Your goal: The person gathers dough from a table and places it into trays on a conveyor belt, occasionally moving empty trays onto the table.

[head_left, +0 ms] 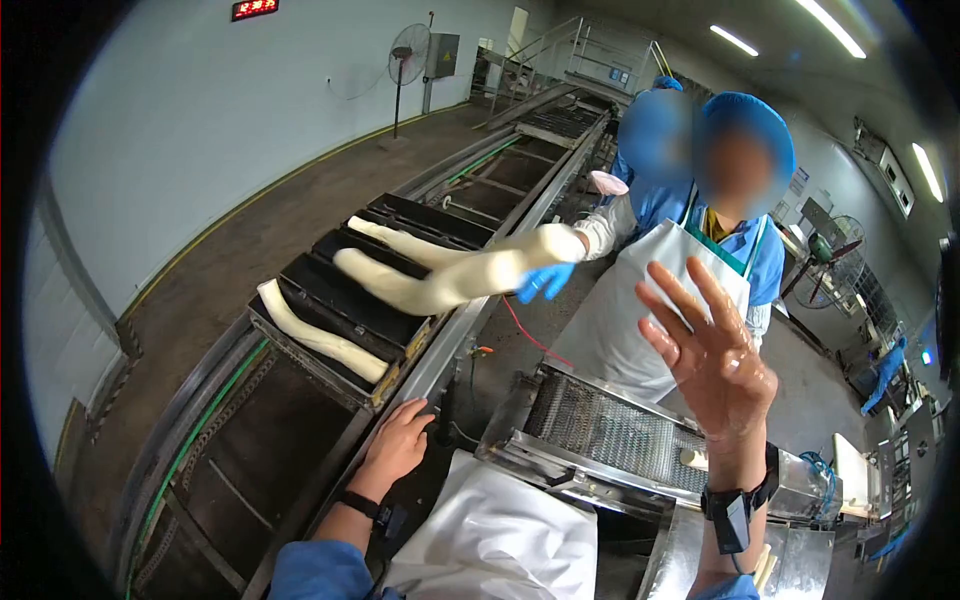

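My left hand (398, 440) rests on the metal edge of the conveyor, fingers extended, holding nothing. Raised on the right, my right hand (708, 350) has its fingers spread and is empty. One long pale dough-like strip (322, 335) lies in the nearest black tray (300, 362). Another pale strip (400, 242) lies across a tray farther back. Between them, two pale strips (440, 285) are blurred above the trays, their right ends near the blue-gloved hand (547, 282) of a person across from me.
Two people in blue caps stand beyond the conveyor rail (455, 345); the nearer wears a white apron (640, 300). A mesh belt machine (600, 425) stands in front of me, with a small pale piece (694, 459) on it. A standing fan (408, 55) is near the wall.
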### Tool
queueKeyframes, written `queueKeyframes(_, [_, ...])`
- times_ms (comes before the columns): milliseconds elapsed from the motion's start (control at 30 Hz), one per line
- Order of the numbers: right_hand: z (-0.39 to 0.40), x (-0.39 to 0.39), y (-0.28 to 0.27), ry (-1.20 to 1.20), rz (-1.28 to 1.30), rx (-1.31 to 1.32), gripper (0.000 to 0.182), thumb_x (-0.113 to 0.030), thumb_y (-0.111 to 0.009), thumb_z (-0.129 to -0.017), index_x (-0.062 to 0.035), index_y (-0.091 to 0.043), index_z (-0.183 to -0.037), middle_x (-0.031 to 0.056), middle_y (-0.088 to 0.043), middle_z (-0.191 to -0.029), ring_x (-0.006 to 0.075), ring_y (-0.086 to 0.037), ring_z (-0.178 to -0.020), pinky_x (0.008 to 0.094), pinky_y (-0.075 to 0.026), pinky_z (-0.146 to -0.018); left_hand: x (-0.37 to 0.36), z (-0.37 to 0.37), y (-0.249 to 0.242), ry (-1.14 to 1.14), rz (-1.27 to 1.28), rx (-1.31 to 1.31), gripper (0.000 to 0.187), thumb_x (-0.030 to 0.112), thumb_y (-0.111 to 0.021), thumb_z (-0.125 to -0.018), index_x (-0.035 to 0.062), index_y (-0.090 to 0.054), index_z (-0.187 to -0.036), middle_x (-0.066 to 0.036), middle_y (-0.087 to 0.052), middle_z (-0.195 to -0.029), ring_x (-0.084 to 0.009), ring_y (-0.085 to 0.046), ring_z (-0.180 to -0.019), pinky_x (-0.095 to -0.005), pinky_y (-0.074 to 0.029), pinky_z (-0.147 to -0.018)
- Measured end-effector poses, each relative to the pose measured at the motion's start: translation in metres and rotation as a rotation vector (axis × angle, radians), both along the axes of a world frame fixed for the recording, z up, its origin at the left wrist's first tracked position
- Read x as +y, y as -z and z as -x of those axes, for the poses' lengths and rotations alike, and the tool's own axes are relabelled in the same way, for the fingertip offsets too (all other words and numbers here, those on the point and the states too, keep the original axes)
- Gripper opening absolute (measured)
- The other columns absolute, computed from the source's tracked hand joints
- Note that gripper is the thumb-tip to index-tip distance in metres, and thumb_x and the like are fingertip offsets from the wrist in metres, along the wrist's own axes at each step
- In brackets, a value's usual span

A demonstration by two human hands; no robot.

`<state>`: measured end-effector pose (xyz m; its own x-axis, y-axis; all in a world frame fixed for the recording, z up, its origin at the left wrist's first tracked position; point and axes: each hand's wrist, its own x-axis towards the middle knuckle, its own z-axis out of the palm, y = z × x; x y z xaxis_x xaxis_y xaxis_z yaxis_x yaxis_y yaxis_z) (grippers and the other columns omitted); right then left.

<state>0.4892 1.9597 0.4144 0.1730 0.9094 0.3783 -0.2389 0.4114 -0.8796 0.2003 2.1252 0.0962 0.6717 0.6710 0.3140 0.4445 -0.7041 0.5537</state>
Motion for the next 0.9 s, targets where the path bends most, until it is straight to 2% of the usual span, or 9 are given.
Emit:
queueKeyframes(233, [-0.059,-0.09,0.097,0.371,0.351,-0.153,0.069,-0.008,-0.068,-0.078,0.0028,-0.046,-0.142,0.0187,-0.046,-0.147,0.0343,-0.044,-0.136,0.0424,-0.041,-0.107,-0.001,-0.004,-0.001,0.0,-0.025,-0.026,0.032,0.002,-0.063,-0.081,0.0019,-0.067,-0.114,-0.016,-0.054,-0.135,-0.0328,-0.049,-0.129,-0.0411,-0.042,-0.108])
queueKeyframes(300, [-0.117,-0.185,0.185,0.709,0.671,-0.228,0.064,-0.002,-0.066,-0.078,0.0024,-0.048,-0.14,0.0176,-0.05,-0.143,0.0315,-0.046,-0.134,0.0413,-0.042,-0.106,-0.002,-0.004,0.0,0.009,-0.018,-0.059,0.032,0.001,-0.064,-0.08,0.0023,-0.068,-0.112,-0.016,-0.056,-0.132,-0.0327,-0.05,-0.127,-0.0411,-0.042,-0.108])
queueKeyframes(400, [-0.173,-0.351,0.289,1.127,0.994,-1.17,0.063,-0.01,-0.072,-0.07,0.0032,-0.054,-0.129,0.0219,-0.056,-0.13,0.0359,-0.051,-0.125,0.0408,-0.04,-0.107,-0.005,0.0,-0.002,-0.02,0.098,-0.251,0.031,-0.002,-0.065,-0.078,0.0033,-0.069,-0.109,-0.016,-0.06,-0.127,-0.032,-0.054,-0.124,-0.0406,-0.043,-0.106])
queueKeyframes(567, [-0.115,-0.521,0.315,1.501,1.75,-0.867,0.09,-0.015,-0.078,-0.065,-0.0031,-0.039,-0.146,0.0293,-0.036,-0.148,0.0447,-0.029,-0.14,0.052,-0.025,-0.117,0.017,0.034,-0.052,-0.38,0.014,-0.6,0.038,-0.008,-0.063,-0.079,0.0012,-0.061,-0.116,-0.013,-0.061,-0.119,-0.0272,-0.057,-0.114,-0.0374,-0.043,-0.103])
queueKeyframes(600, [-0.091,-0.553,0.312,1.382,1.75,-0.91,0.089,-0.066,-0.066,-0.075,-0.0047,-0.052,-0.138,0.0332,-0.062,-0.116,0.0488,-0.044,-0.128,0.0554,-0.039,-0.104,0.039,0.054,-0.043,-0.519,-0.045,-0.506,0.042,-0.005,-0.064,-0.081,0.0006,-0.058,-0.122,-0.013,-0.058,-0.126,-0.0285,-0.055,-0.116,-0.0375,-0.04,-0.105])
queueKeyframes(633, [-0.057,-0.532,0.289,1.382,2.073,-1.013,0.101,-0.079,-0.054,-0.078,-0.0077,-0.041,-0.148,0.0336,-0.05,-0.135,0.0521,-0.045,-0.126,0.0601,-0.037,-0.103,0.057,0.07,-0.033,-0.701,-0.082,-0.443,0.043,0.004,-0.067,-0.084,0.0012,-0.057,-0.126,-0.015,-0.056,-0.131,-0.0321,-0.052,-0.121,-0.039,-0.037,-0.108])
queueKeyframes(700, [-0.053,-0.537,0.29,1.366,2.137,-0.967,0.108,-0.086,-0.044,-0.078,-0.011,-0.029,-0.154,0.0348,-0.037,-0.145,0.0524,-0.045,-0.126,0.0604,-0.038,-0.102,0.114,0.113,0.022,-1.014,0.348,-0.593,0.077,0.028,-0.072,-0.086,-0.0006,-0.037,-0.147,-0.023,-0.044,-0.144,-0.0355,-0.044,-0.132,-0.0425,-0.036,-0.11])
queueKeyframes(767, [-0.054,-0.53,0.277,1.328,2.102,-0.869,0.107,-0.085,-0.045,-0.078,-0.0123,-0.028,-0.155,0.0384,-0.038,-0.141,0.0524,-0.047,-0.124,0.0611,-0.039,-0.1,0.125,0.11,0.002,-1.158,0.591,-0.723,0.085,0.03,-0.073,-0.085,-0.0024,-0.029,-0.15,-0.024,-0.04,-0.147,-0.0361,-0.046,-0.13,-0.0446,-0.039,-0.107])
queueKeyframes(900, [-0.076,-0.573,0.307,1.29,2.044,-0.979,0.106,-0.085,-0.046,-0.077,-0.0154,-0.028,-0.155,0.0385,-0.044,-0.134,0.0518,-0.054,-0.115,0.0608,-0.046,-0.091,0.13,0.132,0.028,-1.312,0.471,-0.563,0.075,0.032,-0.075,-0.082,-0.0005,-0.043,-0.142,-0.023,-0.049,-0.136,-0.0355,-0.052,-0.121,-0.0452,-0.044,-0.1])
